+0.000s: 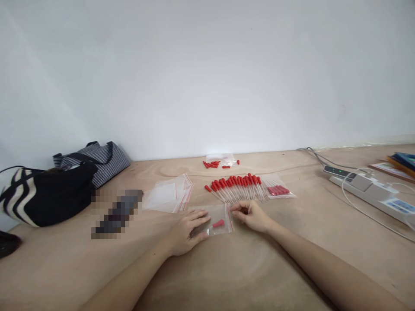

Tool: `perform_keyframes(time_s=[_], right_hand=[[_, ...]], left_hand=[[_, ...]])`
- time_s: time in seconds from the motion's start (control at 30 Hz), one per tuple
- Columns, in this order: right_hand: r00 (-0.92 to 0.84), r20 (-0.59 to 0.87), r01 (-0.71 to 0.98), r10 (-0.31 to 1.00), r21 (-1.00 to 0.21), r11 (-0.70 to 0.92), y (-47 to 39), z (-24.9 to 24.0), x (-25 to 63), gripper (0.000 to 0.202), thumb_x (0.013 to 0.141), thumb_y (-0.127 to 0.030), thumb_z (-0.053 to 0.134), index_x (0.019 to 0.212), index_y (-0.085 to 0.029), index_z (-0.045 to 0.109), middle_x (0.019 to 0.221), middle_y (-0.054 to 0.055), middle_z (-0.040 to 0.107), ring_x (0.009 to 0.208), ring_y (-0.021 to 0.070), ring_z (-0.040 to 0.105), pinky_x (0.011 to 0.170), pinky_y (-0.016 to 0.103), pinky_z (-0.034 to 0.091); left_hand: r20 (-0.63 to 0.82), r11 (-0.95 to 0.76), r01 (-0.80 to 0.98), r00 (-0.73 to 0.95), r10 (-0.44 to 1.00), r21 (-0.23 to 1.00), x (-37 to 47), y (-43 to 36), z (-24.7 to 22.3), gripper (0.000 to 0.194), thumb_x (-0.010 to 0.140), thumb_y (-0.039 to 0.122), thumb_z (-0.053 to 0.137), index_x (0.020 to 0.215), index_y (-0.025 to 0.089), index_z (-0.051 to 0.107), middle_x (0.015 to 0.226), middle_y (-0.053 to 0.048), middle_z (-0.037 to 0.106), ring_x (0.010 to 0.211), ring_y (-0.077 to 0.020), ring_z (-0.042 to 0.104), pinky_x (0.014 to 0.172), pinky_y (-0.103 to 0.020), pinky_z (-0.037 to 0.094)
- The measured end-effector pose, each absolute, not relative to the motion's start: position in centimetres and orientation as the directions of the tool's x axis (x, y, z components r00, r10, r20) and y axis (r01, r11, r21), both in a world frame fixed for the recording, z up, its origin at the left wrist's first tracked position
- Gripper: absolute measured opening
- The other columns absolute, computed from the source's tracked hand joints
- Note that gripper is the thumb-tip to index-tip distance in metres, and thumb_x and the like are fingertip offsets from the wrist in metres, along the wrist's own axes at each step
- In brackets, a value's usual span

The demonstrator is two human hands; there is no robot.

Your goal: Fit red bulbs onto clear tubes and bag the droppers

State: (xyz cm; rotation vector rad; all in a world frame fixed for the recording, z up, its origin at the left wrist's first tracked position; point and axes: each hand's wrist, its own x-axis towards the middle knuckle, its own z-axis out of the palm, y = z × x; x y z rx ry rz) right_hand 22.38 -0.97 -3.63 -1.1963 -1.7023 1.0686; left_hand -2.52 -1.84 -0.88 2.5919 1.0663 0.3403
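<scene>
A clear zip-lock bag [214, 212] with a red line along its right edge lies flat in front of me. Inside it is one dropper with a red rubber bulb [218, 223]. My left hand [189, 229] rests on the bag's left part, fingers spread, hiding some of the dropper's tube. At the bag's red-lined edge, the fingers of my right hand [248, 214] are curled in a pinch on the upper corner. Just beyond the bag, several red-bulbed droppers [236, 183] lie fanned in a row. A filled zip-lock bag [278, 190] holding several droppers sits to their right.
Flat zip-lock bags [165, 194] are stacked at left. Loose red bulbs [212, 164] lie near the wall beside another clear bag [220, 158]. A black bag [65, 194] and a striped bag [106, 160] stand far left. A power strip [372, 194] with cables is at right.
</scene>
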Motion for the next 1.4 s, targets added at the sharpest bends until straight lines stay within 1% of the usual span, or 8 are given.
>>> perform_keyframes(time_s=[0.1, 0.27, 0.47, 0.57, 0.8, 1.13, 1.27, 1.4], right_hand=[[-0.116, 0.23, 0.462, 0.966, -0.849, 0.257, 0.2, -2.9, 22.9, 0.016, 0.07, -0.028, 0.054, 0.073, -0.016, 0.064, 0.065, 0.001, 0.063, 0.054, 0.0113, 0.05, 0.052, 0.023, 0.038], [-0.126, 0.356, 0.703, 0.926, -0.627, 0.337, 3.1, -1.0, 20.7, 0.013, 0.072, -0.025, 0.053, 0.074, -0.019, 0.065, 0.076, 0.003, 0.065, 0.074, 0.0147, 0.056, 0.07, 0.026, 0.038], [0.012, 0.231, 0.945, 0.973, -0.319, 0.065, 5.5, 0.1, 16.1, 0.026, 0.067, -0.043, 0.06, 0.075, -0.019, 0.065, 0.089, 0.009, 0.064, 0.09, 0.023, 0.054, 0.081, 0.036, 0.031], [0.045, 0.142, 0.962, 0.989, -0.274, -0.004, 5.9, 0.0, 15.2, 0.028, 0.068, -0.043, 0.06, 0.076, -0.017, 0.065, 0.089, 0.011, 0.064, 0.09, 0.0246, 0.055, 0.08, 0.038, 0.03], [0.07, 0.091, 0.955, 0.993, -0.293, -0.04, 6.1, 0.2, 15.9, 0.024, 0.075, -0.035, 0.048, 0.078, -0.018, 0.064, 0.085, 0.01, 0.066, 0.085, 0.0232, 0.058, 0.079, 0.038, 0.03], [0.071, 0.099, 0.933, 0.993, -0.358, -0.031, 5.8, -0.2, 15.4, 0.019, 0.069, -0.034, 0.056, 0.068, -0.016, 0.064, 0.08, 0.012, 0.066, 0.084, 0.0257, 0.058, 0.08, 0.04, 0.03], [0.072, 0.168, 0.78, 0.983, -0.624, 0.049, 5.9, 0.2, 16.1, 0.017, 0.07, -0.03, 0.054, 0.065, -0.015, 0.06, 0.075, 0.01, 0.065, 0.078, 0.0223, 0.058, 0.073, 0.034, 0.037], [0.041, 0.261, 0.57, 0.964, -0.799, 0.192, 5.1, 0.8, 18.9, 0.018, 0.076, -0.033, 0.046, 0.08, -0.016, 0.052, 0.077, 0.004, 0.061, 0.07, 0.0136, 0.057, 0.063, 0.025, 0.042]], left_hand=[[0.088, -0.653, 0.65, 0.679, 0.729, 0.389, -2.6, -1.9, -1.0, 0.042, 0.081, 0.04, 0.049, 0.119, 0.022, 0.051, 0.131, -0.008, 0.043, 0.121, -0.0247, 0.038, 0.1, -0.045, 0.03], [0.082, -0.651, 0.643, 0.683, 0.726, 0.403, -2.1, -1.7, -0.6, 0.043, 0.079, 0.04, 0.051, 0.118, 0.021, 0.052, 0.129, -0.009, 0.045, 0.12, -0.0249, 0.039, 0.1, -0.045, 0.03], [0.082, -0.636, 0.625, 0.681, 0.728, 0.452, -2.3, -1.7, -0.7, 0.043, 0.078, 0.042, 0.052, 0.117, 0.024, 0.052, 0.129, -0.008, 0.046, 0.119, -0.0241, 0.041, 0.098, -0.044, 0.033], [0.068, -0.631, 0.623, 0.684, 0.726, 0.462, -2.4, -1.6, -0.8, 0.044, 0.078, 0.042, 0.052, 0.118, 0.023, 0.052, 0.13, -0.008, 0.045, 0.119, -0.0244, 0.04, 0.099, -0.044, 0.032], [0.061, -0.626, 0.616, 0.688, 0.723, 0.477, -2.4, -1.4, -0.7, 0.045, 0.078, 0.042, 0.053, 0.118, 0.023, 0.051, 0.13, -0.008, 0.045, 0.12, -0.0239, 0.039, 0.099, -0.043, 0.032], [0.074, -0.629, 0.611, 0.687, 0.723, 0.481, -2.3, -1.4, -0.6, 0.044, 0.077, 0.042, 0.054, 0.117, 0.024, 0.052, 0.128, -0.007, 0.047, 0.118, -0.0239, 0.042, 0.098, -0.043, 0.033], [0.065, -0.628, 0.625, 0.683, 0.727, 0.463, -2.3, -1.4, -0.6, 0.045, 0.077, 0.042, 0.054, 0.118, 0.024, 0.052, 0.129, -0.007, 0.046, 0.118, -0.0242, 0.041, 0.099, -0.043, 0.033], [0.05, -0.615, 0.638, 0.674, 0.737, 0.463, -2.2, -1.5, -0.4, 0.045, 0.077, 0.042, 0.054, 0.118, 0.024, 0.052, 0.129, -0.007, 0.046, 0.118, -0.0244, 0.041, 0.099, -0.043, 0.033]])
